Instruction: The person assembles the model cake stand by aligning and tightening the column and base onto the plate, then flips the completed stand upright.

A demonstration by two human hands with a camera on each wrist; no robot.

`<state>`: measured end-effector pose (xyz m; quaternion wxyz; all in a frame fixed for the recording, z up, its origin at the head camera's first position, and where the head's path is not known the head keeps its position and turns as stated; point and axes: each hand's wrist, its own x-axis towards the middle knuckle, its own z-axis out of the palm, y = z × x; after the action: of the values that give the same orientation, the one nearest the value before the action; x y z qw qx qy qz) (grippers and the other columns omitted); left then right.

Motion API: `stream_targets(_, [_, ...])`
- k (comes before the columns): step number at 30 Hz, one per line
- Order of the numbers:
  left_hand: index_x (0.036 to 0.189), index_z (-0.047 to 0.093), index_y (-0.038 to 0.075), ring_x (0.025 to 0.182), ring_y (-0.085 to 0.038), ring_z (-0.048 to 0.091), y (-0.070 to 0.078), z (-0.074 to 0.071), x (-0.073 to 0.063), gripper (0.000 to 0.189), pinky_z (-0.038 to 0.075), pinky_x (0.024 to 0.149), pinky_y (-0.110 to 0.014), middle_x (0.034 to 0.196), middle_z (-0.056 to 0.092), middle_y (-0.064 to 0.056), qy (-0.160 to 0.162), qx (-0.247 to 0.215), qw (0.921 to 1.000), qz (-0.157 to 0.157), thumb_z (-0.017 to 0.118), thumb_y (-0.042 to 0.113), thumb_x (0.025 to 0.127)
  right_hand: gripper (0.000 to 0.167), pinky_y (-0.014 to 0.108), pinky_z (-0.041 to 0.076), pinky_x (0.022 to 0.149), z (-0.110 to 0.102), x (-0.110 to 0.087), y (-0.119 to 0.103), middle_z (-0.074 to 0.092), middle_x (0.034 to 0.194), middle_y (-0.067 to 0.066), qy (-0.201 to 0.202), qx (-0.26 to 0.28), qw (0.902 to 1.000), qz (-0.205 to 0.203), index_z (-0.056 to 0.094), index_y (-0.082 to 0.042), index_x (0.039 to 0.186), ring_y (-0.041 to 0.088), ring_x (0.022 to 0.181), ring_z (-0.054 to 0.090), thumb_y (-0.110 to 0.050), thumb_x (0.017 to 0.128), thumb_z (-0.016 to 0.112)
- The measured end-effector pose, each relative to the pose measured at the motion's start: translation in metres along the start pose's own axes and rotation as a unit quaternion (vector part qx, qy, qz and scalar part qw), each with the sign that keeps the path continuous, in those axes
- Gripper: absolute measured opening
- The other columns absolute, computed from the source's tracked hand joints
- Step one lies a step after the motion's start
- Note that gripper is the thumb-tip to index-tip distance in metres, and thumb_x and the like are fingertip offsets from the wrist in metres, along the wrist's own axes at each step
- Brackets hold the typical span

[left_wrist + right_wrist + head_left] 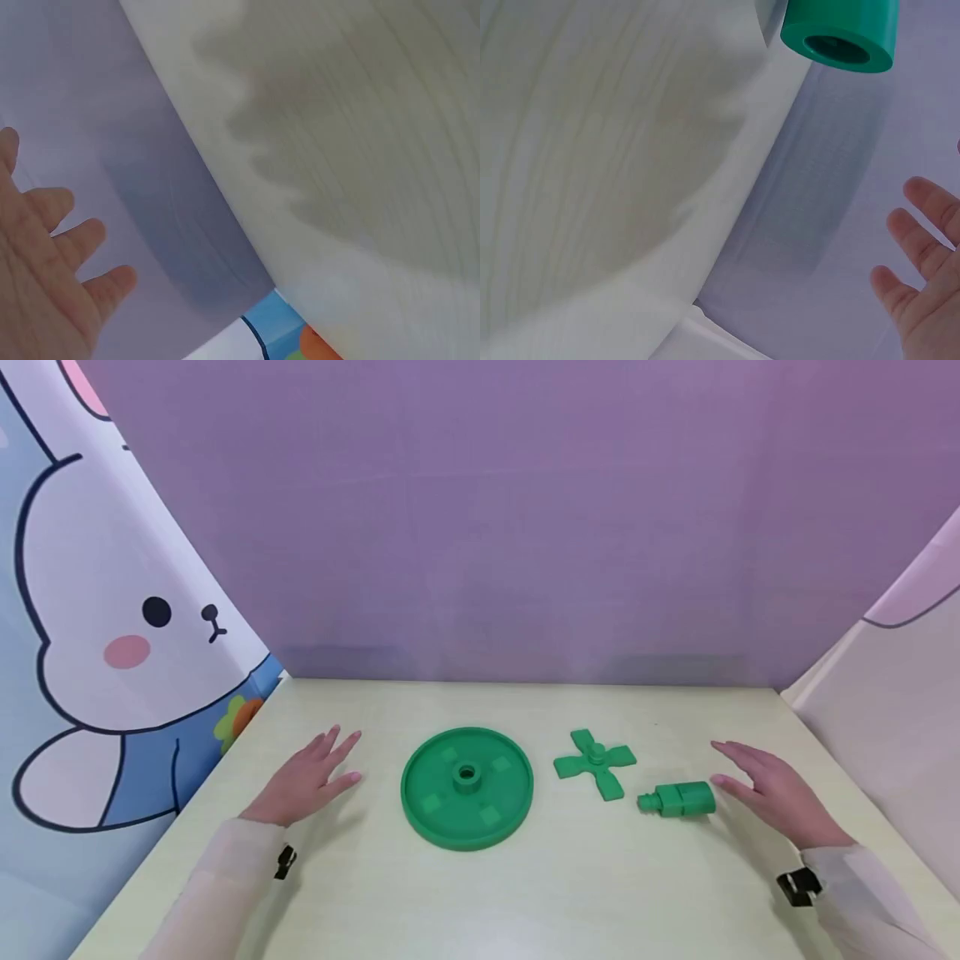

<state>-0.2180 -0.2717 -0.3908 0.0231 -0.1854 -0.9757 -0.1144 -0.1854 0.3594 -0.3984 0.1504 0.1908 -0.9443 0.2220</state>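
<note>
A round green disc [435,822] with a raised rim and a hollow hub in its middle lies on the table. To its right is a green four-bladed cross piece [606,781] with a small central knob. Farther right a green stepped cylinder [686,799] lies on its side, its narrow end toward the left; the right wrist view shows the wide end of this cylinder [840,45] with a hole in it. My left hand [307,781] hovers left of the disc, fingers spread and holding nothing. Just right of the cylinder, my right hand [776,793] is raised with extended fingers, apart from it.
The pale wood-grain table [562,893] runs back to a purple cloth wall [525,527]. A cloth with a cartoon rabbit [97,577] borders the left side. Another pale cloth [900,710] borders the right. Dark clips sit at both wrists.
</note>
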Motion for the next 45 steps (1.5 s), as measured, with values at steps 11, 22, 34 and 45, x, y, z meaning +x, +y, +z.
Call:
stream_targets(11, [0.148, 0.033, 0.005, 0.127, -0.048, 0.039, 0.016, 0.005, 0.010, 0.073, 0.033, 0.100, -0.061, 0.150, 0.025, -0.029, -0.005, -0.005, 0.9996, 0.028, 0.053, 0.049, 0.094, 0.054, 0.061, 0.038, 0.086, 0.001, 0.000, -0.006, 0.053, 0.127, 0.031, -0.040, 0.000, 0.9989, 0.026, 0.051, 0.004, 0.132, 0.050, 0.114, 0.046, -0.027, 0.091, 0.067])
stream_targets(22, [0.148, 0.031, 0.002, 0.082, -0.023, 0.062, 0.029, 0.004, 0.018, 0.074, 0.051, 0.071, -0.041, 0.094, 0.066, -0.009, -0.056, -0.043, 0.9975, 0.006, 0.057, 0.045, 0.094, 0.062, 0.061, 0.037, 0.090, 0.004, 0.001, -0.014, 0.051, 0.129, 0.031, -0.090, 0.041, 0.9941, 0.045, 0.049, 0.005, 0.134, 0.050, 0.119, 0.044, -0.029, 0.088, 0.071])
stream_targets(34, [0.151, 0.023, 0.003, 0.086, -0.020, 0.059, 0.042, 0.020, 0.032, 0.085, 0.050, 0.078, -0.044, 0.093, 0.063, -0.005, -0.129, -0.183, 0.9721, -0.069, 0.069, 0.038, 0.088, 0.068, 0.061, 0.038, 0.092, 0.011, 0.006, -0.016, 0.053, 0.126, 0.031, -0.113, 0.030, 0.9928, 0.028, 0.054, 0.007, 0.129, 0.051, 0.117, 0.045, -0.026, 0.075, 0.081])
stream_targets(45, [0.152, 0.020, 0.003, 0.116, -0.040, 0.052, 0.056, 0.029, 0.032, 0.090, 0.040, 0.096, -0.059, 0.137, 0.047, -0.024, -0.162, -0.178, 0.9678, -0.073, 0.070, 0.039, 0.086, 0.062, 0.060, 0.040, 0.091, 0.015, 0.004, -0.015, 0.056, 0.122, 0.029, -0.130, 0.026, 0.9911, 0.011, 0.059, 0.006, 0.123, 0.050, 0.114, 0.049, -0.018, 0.071, 0.083])
